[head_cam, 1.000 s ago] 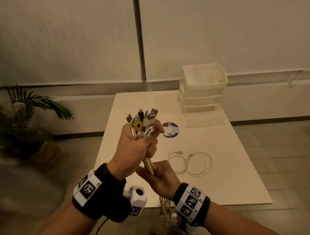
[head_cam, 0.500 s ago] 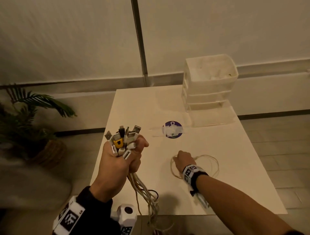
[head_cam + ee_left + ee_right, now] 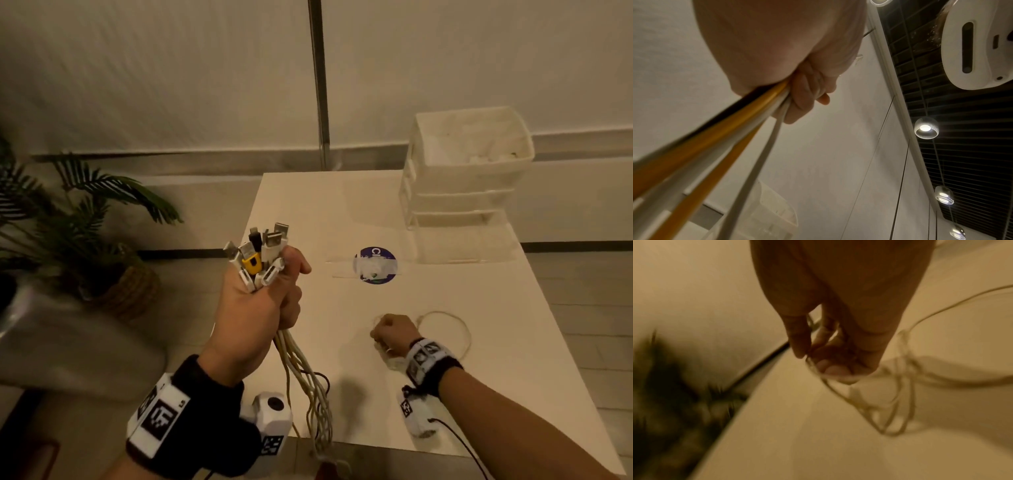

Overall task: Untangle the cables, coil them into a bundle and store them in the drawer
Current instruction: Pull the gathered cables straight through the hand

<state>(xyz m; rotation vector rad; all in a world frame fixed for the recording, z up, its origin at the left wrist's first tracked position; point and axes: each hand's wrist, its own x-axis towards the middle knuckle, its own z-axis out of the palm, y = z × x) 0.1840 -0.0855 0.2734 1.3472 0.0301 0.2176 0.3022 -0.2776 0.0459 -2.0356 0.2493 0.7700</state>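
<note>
My left hand (image 3: 265, 308) grips a bundle of cables (image 3: 301, 370) upright over the table's left edge, with the plugs (image 3: 260, 255) sticking out above the fist. The cords hang down past the table front. From the left wrist view, white and yellow cords (image 3: 740, 129) run out of the left hand (image 3: 807, 91). My right hand (image 3: 394, 332) lies on the table and pinches a loose thin pale cable (image 3: 452, 325). The right wrist view shows the right hand (image 3: 828, 356) holding this loose cable (image 3: 898, 399) in blurred loops. A white drawer unit (image 3: 462, 178) stands at the far right.
A white table (image 3: 342, 212) carries a round purple sticker (image 3: 375, 265) near its middle. A potted plant (image 3: 85, 233) stands on the floor to the left. The wall runs close behind the table.
My right hand left the bundle, reached forward to the loose cable on the table and closed on it. My left hand with the bundle moved lower and leftward.
</note>
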